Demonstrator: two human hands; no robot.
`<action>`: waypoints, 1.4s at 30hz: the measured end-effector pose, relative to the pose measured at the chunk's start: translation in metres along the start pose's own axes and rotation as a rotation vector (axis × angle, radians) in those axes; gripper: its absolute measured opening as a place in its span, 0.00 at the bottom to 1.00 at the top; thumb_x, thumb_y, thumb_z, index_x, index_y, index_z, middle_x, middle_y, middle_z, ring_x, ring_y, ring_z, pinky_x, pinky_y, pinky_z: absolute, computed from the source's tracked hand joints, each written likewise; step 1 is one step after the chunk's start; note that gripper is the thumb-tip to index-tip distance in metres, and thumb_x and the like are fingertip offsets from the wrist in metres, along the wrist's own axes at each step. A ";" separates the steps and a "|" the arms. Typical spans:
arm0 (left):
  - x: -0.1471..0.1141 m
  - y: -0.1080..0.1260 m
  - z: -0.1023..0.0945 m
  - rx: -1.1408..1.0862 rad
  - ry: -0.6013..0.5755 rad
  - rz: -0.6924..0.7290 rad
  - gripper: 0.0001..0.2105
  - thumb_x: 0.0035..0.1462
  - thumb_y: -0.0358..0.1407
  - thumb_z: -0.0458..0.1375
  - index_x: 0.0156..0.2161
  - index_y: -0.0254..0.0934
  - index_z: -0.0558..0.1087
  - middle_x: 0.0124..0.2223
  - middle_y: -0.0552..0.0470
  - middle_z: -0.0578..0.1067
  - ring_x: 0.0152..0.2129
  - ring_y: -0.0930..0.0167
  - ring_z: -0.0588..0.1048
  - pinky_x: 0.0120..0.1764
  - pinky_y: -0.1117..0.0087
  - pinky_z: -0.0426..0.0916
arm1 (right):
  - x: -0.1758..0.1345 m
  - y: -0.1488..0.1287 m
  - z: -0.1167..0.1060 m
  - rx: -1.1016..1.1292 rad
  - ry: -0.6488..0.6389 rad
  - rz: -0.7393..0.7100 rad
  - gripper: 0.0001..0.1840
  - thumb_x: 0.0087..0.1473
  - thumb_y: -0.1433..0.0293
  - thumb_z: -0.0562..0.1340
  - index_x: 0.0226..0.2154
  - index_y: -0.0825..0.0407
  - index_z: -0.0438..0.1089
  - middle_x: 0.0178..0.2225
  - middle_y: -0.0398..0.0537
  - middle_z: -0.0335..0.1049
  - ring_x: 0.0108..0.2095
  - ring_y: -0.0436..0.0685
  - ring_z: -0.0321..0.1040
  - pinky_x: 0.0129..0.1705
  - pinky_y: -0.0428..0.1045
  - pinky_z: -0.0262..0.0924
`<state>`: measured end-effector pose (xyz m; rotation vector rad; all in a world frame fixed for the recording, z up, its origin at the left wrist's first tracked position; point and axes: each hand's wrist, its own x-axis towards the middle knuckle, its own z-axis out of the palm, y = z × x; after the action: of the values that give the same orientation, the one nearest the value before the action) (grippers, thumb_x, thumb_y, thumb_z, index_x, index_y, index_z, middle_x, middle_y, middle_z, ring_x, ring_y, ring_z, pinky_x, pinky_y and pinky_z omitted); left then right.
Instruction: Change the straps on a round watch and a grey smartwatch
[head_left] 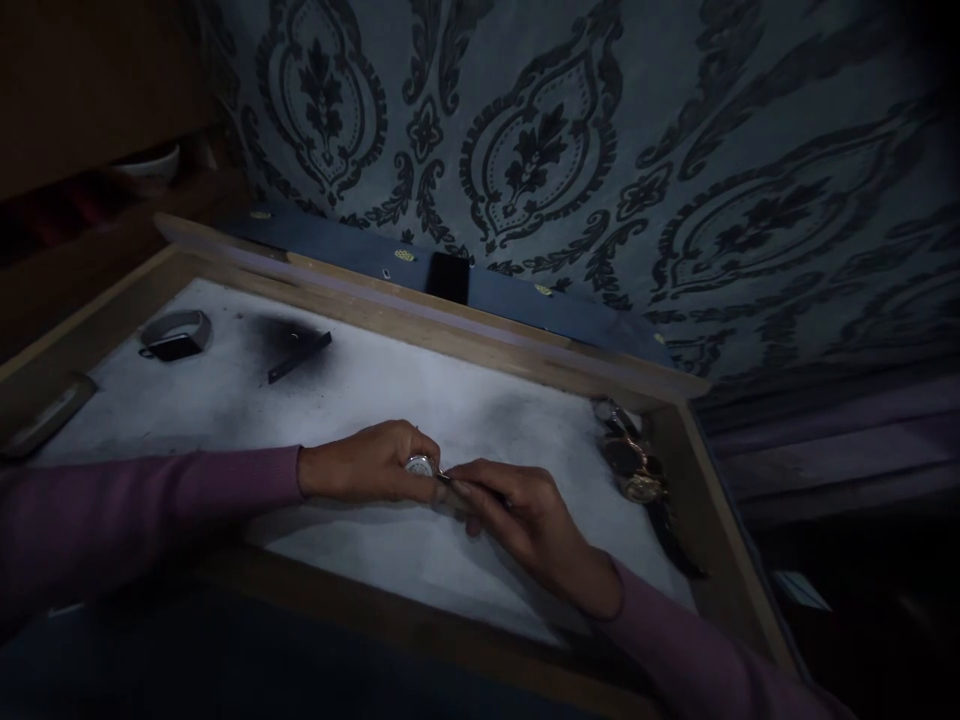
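Head camera: In dim light, a person in purple sleeves [187,492] handles a silver-cased watch [419,466], held between both hands above a white worktop [465,400] edged in wood. The left hand [367,462] pinches the case between thumb and fingers; the right hand [536,520], its fingertips drawn together, grips what looks like the strap [452,498] just beside it. A thin dark piece [496,494] in that hand is too small to identify. The step appears to be close work where case meets strap; the next move seems to call for a steady left pinch and fine right-hand control. The dial faces up, and the long axis appears to run from left hand to right, its right end slanting toward the wearer. Beyond the left hand sits a grey-banded smartwatch [180,333]; more watches [628,456] lie outward of the right.
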<state>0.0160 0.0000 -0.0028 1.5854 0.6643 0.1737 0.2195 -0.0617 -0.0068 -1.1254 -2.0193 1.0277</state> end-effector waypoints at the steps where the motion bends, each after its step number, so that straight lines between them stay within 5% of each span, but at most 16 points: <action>1: 0.000 0.000 0.000 -0.009 -0.003 0.002 0.13 0.54 0.43 0.58 0.29 0.34 0.71 0.23 0.59 0.62 0.21 0.77 0.60 0.26 0.74 0.56 | 0.000 0.000 0.000 0.009 0.005 0.003 0.15 0.64 0.67 0.54 0.34 0.55 0.74 0.22 0.44 0.71 0.19 0.48 0.68 0.23 0.43 0.62; 22: 0.001 -0.001 0.000 -0.027 0.011 -0.013 0.11 0.54 0.41 0.58 0.31 0.33 0.72 0.23 0.59 0.63 0.21 0.77 0.60 0.27 0.75 0.57 | 0.000 0.002 0.000 0.066 0.014 0.079 0.13 0.64 0.67 0.54 0.34 0.55 0.71 0.22 0.43 0.70 0.18 0.47 0.67 0.23 0.43 0.60; 35: 0.000 0.002 0.000 0.169 0.079 0.054 0.11 0.55 0.40 0.56 0.27 0.34 0.69 0.21 0.60 0.61 0.20 0.77 0.59 0.24 0.75 0.53 | 0.008 -0.012 -0.007 0.451 -0.114 0.413 0.19 0.54 0.55 0.64 0.34 0.55 0.70 0.26 0.42 0.65 0.23 0.46 0.57 0.22 0.42 0.52; 42: -0.001 0.005 -0.001 0.168 0.049 0.069 0.11 0.55 0.40 0.57 0.28 0.34 0.68 0.22 0.60 0.61 0.20 0.78 0.59 0.24 0.75 0.53 | 0.009 -0.013 -0.004 0.462 -0.054 0.385 0.16 0.53 0.57 0.66 0.30 0.54 0.72 0.25 0.41 0.66 0.25 0.47 0.57 0.27 0.44 0.52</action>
<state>0.0163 0.0002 0.0027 1.7710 0.6768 0.2126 0.2134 -0.0570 0.0078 -1.2552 -1.5100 1.6310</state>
